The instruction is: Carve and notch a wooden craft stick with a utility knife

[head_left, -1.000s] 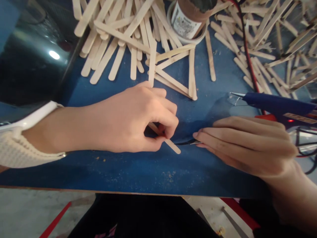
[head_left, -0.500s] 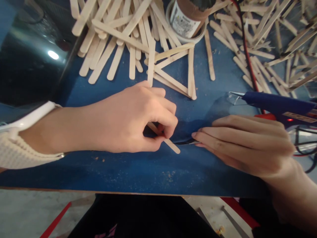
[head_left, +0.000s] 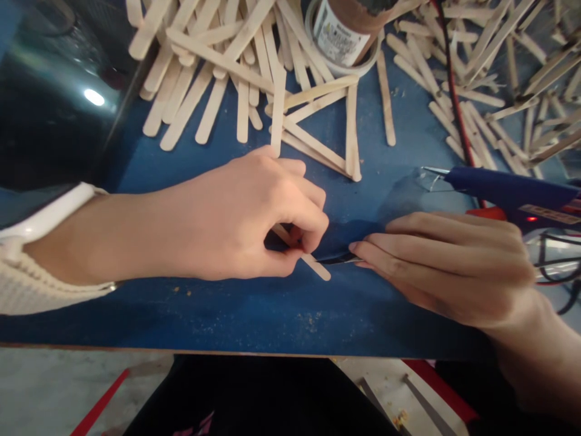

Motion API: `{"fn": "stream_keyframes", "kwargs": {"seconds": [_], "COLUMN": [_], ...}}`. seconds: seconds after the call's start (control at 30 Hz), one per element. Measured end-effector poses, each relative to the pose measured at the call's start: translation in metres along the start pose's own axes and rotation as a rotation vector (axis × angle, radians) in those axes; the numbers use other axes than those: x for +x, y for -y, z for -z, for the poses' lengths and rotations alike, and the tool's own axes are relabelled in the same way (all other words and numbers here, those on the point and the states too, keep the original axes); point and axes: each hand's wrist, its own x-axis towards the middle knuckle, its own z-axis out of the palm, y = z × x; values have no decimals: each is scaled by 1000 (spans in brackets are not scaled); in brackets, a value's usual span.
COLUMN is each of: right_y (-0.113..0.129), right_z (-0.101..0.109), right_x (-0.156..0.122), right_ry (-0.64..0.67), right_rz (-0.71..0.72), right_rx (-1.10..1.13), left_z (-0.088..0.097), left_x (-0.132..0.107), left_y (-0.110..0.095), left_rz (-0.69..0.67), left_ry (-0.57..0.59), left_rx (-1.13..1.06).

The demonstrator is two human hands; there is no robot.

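Observation:
My left hand [head_left: 267,212] is closed in a pinch on a wooden craft stick [head_left: 318,268], whose rounded end sticks out past the thumb toward the lower right. Part of the stick's other half shows through the gap under the curled fingers; the rest is hidden. My right hand [head_left: 449,266] grips a slim dark tool [head_left: 338,260] between thumb and fingertips. The tool's tip reaches the stick beside my left thumb, though whether it touches is unclear. Its exact kind cannot be made out, as the fingers cover most of it.
Several loose craft sticks [head_left: 213,115] pile up behind my left hand, near joined sticks [head_left: 351,130]. A labelled brown jar [head_left: 342,36] stands in a white rim. A blue glue gun [head_left: 503,188] with a lit red light lies at right. The blue table's front edge [head_left: 254,353] is close.
Almost nothing differs. Both hands keep their grips and places, with my left wrist shifted very slightly and the view moved a little.

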Motion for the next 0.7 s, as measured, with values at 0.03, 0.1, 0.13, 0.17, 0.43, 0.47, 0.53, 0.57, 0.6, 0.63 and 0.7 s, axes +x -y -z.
{"fn": "stream_keyframes", "kwargs": {"seconds": [0.03,0.1,0.13,0.17,0.43,0.47,0.53,0.57,0.6,0.63,0.7], "right_y": [0,1,1,1,-3,-4,-3,-2,-1,0,1], "right_z": [-1,-3,-3,-3,2,1,-1,-2,-2,-3,-4], "right_x": [1,3,4,4,2,2,3,3,4,4,5], "right_ry": [-1,-6,-4,1,14,12,4,3,0,-3,-9], "right_rz": [10,25,26,22,9,8,6,4,1,0,9], "right_rx": [-11,-28,-29,-26,31,28,19,15,12,5,-10], "left_z": [0,0,0,0,-1,-2,-2,-2,-2,-2,-2], "left_x": [0,0,1,1,0,0,0,0,0,0,0], "left_y": [0,0,0,0,0,0,0,0,1,1,1], "left_rz": [-1,-2,-3,-1,2,0,2,5,7,9,8], "left_ry": [-2,-6,-5,-2,-8,-7,-8,-9,-10,-8,-8], "left_rx": [0,0,2,4,2,1,-1,-2,-5,-6,-4]}}
